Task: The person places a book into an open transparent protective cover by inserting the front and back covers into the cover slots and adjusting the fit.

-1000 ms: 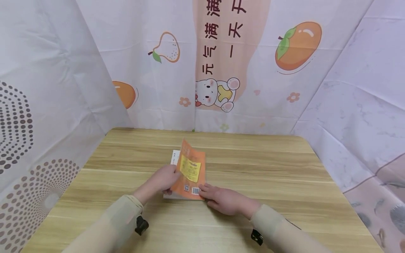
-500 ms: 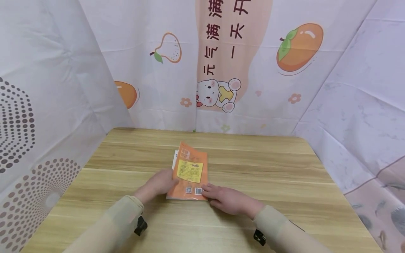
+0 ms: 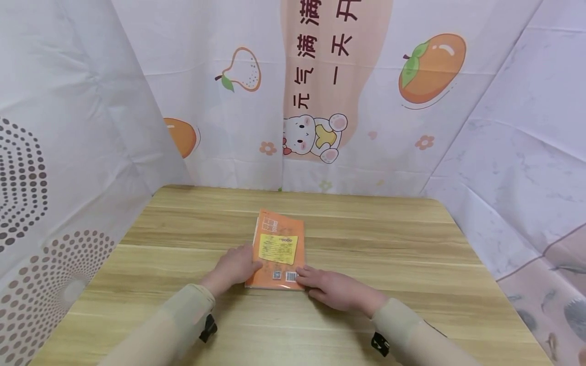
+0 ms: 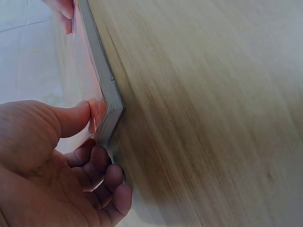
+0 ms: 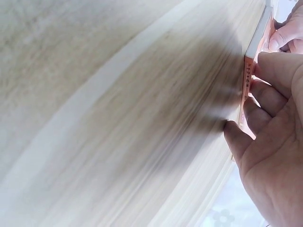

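Note:
An orange paperback book [image 3: 276,223] lies closed on the wooden table, back cover up, showing a yellow text panel, a QR code and a barcode. Its left edge tilts up slightly. My left hand [image 3: 235,267] pinches that edge near the lower left corner; in the left wrist view the thumb [image 4: 73,120] lies on the cover, with the fingers curled at the page edge. My right hand [image 3: 336,290] rests at the lower right corner, fingers fairly straight. In the right wrist view its fingertips touch the orange spine [image 5: 247,78].
The wood-grain table [image 3: 389,244] stretches around the book on all sides. A printed white curtain [image 3: 366,168] hangs along its back edge, with more cloth hanging at left and right. Small black devices [image 3: 380,344] sit under both wrists.
The raised orange cover has come down over the white page that showed at the left, so the book is now closed. My left hand moved with it; the right stayed at the spine.

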Demonstrator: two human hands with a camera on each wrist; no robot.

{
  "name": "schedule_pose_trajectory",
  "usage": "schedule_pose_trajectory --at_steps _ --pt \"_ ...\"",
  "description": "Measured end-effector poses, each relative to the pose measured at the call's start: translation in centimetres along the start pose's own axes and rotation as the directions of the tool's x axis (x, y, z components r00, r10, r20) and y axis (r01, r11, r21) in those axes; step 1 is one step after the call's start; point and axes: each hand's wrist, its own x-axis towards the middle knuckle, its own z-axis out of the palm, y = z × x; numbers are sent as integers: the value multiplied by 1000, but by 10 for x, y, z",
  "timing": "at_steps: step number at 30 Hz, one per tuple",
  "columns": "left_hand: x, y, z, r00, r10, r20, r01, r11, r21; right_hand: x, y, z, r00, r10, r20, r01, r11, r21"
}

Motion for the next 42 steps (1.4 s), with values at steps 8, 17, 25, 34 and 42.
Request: schedule_pose_trajectory --at_steps 8,17,25,34,42 --pt "1 3 3 997 31 -76 -28 999 36 -2 0 -3 1000 7 -12 -7 1000 8" --pt "-3 5 0 992 128 -18 -125 986 110 -6 2 -6 999 -4 -35 2 999 -35" --pt "-1 3 0 980 195 27 -197 974 113 -6 5 -11 996 -17 -93 9 996 -88" --pt "7 9 2 956 294 22 -294 943 156 3 1 -15 966 2 -258 -39 990 -137" --pt "9 13 -1 951 299 71 -307 941 145 14 8 -9 947 -31 -321 -29 983 -180"
